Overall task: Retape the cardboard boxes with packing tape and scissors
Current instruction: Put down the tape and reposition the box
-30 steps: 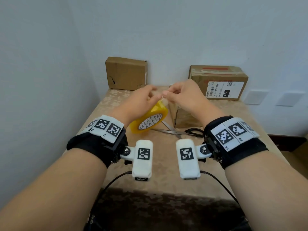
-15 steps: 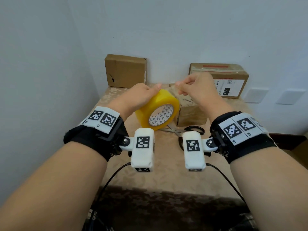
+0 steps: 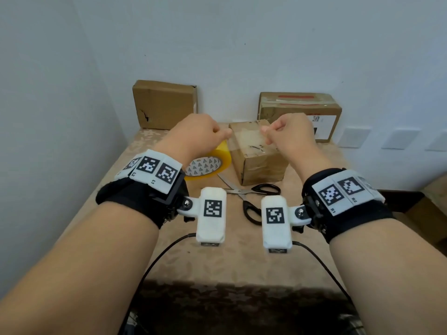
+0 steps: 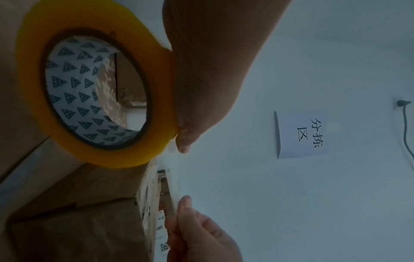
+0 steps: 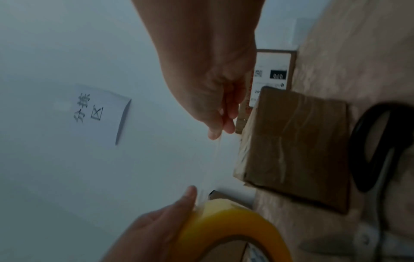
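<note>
While the head view hides it, the wrist views show a clear tape strip [image 4: 172,179] stretched mid-frame between the left hand [image 3: 197,134] gripping the yellow tape roll [image 3: 212,163] and the right hand [image 3: 287,131], whose fingers [image 5: 220,124] pinch its end above the small cardboard box [image 3: 261,163]; scissors [image 3: 251,197] lie on the counter [image 3: 242,259] below.

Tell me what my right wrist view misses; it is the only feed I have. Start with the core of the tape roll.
Observer: The left wrist view looks straight through the tape roll; its core is white with dark triangles.
Operator: Report where the scissors' blades are. I see only a black handle.
Observer: In the head view the scissors lie open on the table, with the blades pointing toward the roll.
Operator: Count the boxes.
Observer: Three: the small box under the stretched tape strip, the plain box at the back left, and the labelled box at the back right.
</note>
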Tool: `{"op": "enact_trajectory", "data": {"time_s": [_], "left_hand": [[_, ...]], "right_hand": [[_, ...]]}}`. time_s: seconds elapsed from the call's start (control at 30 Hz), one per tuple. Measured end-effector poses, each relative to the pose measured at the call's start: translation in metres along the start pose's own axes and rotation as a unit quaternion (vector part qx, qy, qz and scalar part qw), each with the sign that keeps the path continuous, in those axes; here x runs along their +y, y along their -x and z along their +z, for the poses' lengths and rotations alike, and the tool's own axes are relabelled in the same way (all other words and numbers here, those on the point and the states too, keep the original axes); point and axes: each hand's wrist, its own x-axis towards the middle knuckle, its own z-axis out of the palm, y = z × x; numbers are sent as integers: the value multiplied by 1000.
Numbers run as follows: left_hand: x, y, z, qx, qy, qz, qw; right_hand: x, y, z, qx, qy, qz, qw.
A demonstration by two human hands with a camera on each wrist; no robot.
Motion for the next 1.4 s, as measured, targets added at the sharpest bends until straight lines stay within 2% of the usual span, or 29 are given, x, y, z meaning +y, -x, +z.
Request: {"op": "enact_trajectory", "data": {"time_s": [0.2,0.47,0.83,0.93,1.0,1.03,1.1,1.13,1.2,1.27,1.4], "left_hand": [[8,-14,1,-7,-84,-4,996],[14,-20,10,-39,-99,-19,994],[14,-24,18,-55,-117,-31,991],[15,-22,18,-49,-119,-24,991],[17,-21,20,-46,-121,-14,992],[17,-21,20,-45,-121,-11,992],[19,-21,19,-41,-126,-12,991],[19,-21,19,-40,-130,-12,991],[17,-20,19,-40,-138,-9,990],[11,-18,18,-30,-128,2,991],[-11,-3,10,-25,-27,53,998]], "right_hand": [[7,-4,2,-9,19,21,1000],[13,-11,3,-24,77,54,995],[21,-13,7,-17,124,27,992],[31,-13,0,23,153,34,987],[29,-11,-4,67,165,-17,984],[24,-10,-3,53,157,-69,984],[12,-4,6,-67,181,-170,966],[8,0,13,-139,216,-188,948],[10,6,25,-233,292,-155,914],[18,7,29,-248,325,-118,905],[21,7,32,-223,317,-99,917]]}}
